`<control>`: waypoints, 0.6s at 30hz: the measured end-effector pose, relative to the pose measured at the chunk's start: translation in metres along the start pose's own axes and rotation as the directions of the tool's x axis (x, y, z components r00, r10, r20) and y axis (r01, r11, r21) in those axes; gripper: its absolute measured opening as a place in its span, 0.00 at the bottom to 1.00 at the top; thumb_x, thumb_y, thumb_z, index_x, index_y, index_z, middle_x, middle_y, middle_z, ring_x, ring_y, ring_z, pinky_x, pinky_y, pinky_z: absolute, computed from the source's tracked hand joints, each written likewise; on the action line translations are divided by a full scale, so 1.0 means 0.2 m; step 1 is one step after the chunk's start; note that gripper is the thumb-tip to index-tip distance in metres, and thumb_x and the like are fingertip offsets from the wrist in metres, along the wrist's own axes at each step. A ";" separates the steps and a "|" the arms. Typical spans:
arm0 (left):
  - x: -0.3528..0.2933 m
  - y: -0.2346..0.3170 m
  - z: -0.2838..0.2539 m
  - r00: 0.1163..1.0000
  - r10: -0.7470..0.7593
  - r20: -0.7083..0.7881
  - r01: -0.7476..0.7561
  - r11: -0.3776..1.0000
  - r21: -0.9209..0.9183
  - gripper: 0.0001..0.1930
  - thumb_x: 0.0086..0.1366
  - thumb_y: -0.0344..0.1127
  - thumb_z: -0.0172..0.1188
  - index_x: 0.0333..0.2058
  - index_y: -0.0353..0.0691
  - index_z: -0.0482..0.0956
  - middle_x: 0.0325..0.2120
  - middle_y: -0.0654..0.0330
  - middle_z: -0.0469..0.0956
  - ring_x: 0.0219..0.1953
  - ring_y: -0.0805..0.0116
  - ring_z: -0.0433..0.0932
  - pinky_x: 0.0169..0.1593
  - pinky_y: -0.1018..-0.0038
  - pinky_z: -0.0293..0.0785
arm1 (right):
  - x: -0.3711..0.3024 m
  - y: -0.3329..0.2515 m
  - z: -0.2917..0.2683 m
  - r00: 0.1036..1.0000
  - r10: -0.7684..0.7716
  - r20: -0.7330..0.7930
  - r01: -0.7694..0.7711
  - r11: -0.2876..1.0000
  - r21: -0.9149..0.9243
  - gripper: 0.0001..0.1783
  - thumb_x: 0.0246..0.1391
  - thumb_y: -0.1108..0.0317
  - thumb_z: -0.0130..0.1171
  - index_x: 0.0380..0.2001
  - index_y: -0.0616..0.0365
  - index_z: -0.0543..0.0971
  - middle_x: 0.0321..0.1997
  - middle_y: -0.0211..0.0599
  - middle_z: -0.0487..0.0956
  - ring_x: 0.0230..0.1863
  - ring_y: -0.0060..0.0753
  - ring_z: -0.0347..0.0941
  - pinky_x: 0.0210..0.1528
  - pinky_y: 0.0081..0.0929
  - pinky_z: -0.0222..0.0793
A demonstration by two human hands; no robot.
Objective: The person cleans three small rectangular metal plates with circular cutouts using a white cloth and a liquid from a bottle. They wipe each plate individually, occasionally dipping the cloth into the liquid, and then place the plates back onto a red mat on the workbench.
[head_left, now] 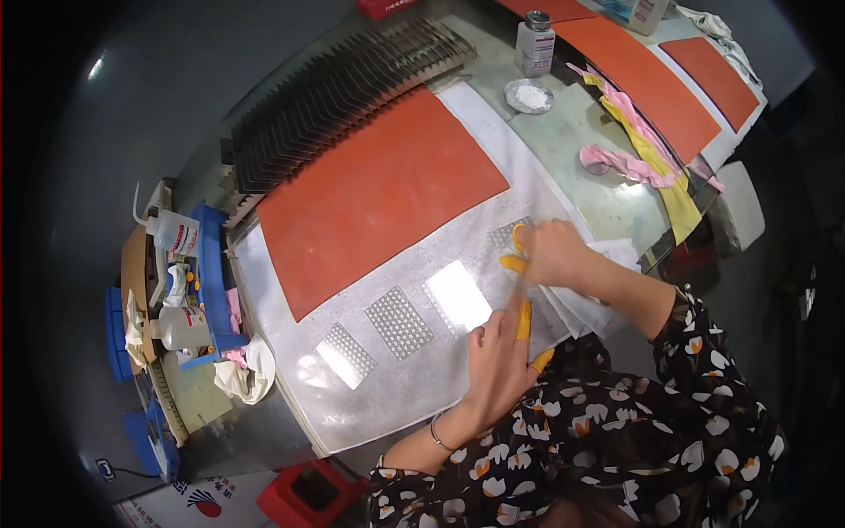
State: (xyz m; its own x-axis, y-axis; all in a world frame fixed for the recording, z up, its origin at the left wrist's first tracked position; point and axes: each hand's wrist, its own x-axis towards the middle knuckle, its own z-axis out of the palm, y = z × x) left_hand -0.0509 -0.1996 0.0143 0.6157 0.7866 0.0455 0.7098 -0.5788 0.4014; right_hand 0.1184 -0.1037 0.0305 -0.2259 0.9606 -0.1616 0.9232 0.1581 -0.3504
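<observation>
The right hand (554, 253) bends over a dotted panel (509, 232) at the right end of a row on the white sheet (370, 431) that covers part of the surface, its fingertips, some in yellow finger covers, right at that panel; whether they pinch it or only press on it, I cannot tell. The left hand (495, 359) reaches in from below with its fingers extended close to the right, and what it grasps, if anything, is hidden. Bare skin seems the likeliest trouble: covers sit on only some fingers, so an uncovered one could smudge a panel. The white cloth (591, 304) lies bunched by the right forearm, and a sweep of that arm could drag it against the panel. The bracelet (437, 435) on the left wrist could scratch the bright panel (459, 299), the middle panel (400, 323) or the leftmost panel (347, 355) if that arm swings left. These look thin and unsecured, so a brush of the sleeve might shift them. Glare whitens the bright one, so a mark there could easily be missed.
</observation>
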 end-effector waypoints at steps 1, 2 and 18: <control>-0.01 0.00 -0.01 1.000 0.002 0.010 -0.002 1.000 -0.010 0.35 0.44 0.45 0.67 0.48 0.28 0.70 0.60 0.54 0.57 0.52 0.58 0.62 0.48 0.65 0.58 | -0.01 0.00 0.01 1.000 -0.002 -0.019 0.002 1.000 0.001 0.23 0.46 0.48 0.58 0.27 0.62 0.76 0.18 0.51 0.76 0.24 0.54 0.74 0.30 0.45 0.68; -0.01 0.00 -0.01 1.000 0.004 0.020 -0.004 1.000 -0.019 0.35 0.44 0.44 0.67 0.49 0.29 0.69 0.61 0.54 0.57 0.52 0.58 0.61 0.49 0.65 0.57 | -0.02 0.01 0.03 0.999 -0.004 -0.037 0.004 1.000 0.002 0.23 0.46 0.48 0.58 0.26 0.62 0.76 0.18 0.51 0.76 0.24 0.55 0.74 0.30 0.45 0.68; -0.21 -0.14 -0.10 0.979 -0.045 -0.197 -0.001 0.973 -0.231 0.27 0.47 0.29 0.65 0.49 0.32 0.70 0.52 0.54 0.68 0.51 0.52 0.65 0.54 0.63 0.59 | -0.12 -0.01 -0.02 0.995 -0.049 0.086 0.050 0.999 -0.011 0.18 0.44 0.56 0.59 0.28 0.61 0.75 0.22 0.51 0.77 0.27 0.55 0.75 0.33 0.46 0.69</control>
State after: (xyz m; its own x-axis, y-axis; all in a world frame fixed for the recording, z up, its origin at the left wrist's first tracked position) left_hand -0.1032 -0.2122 0.0200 0.5035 0.8390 0.2062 0.6106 -0.5144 0.6022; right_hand 0.1229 -0.1260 0.0388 -0.2969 0.9284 -0.2234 0.9142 0.2087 -0.3475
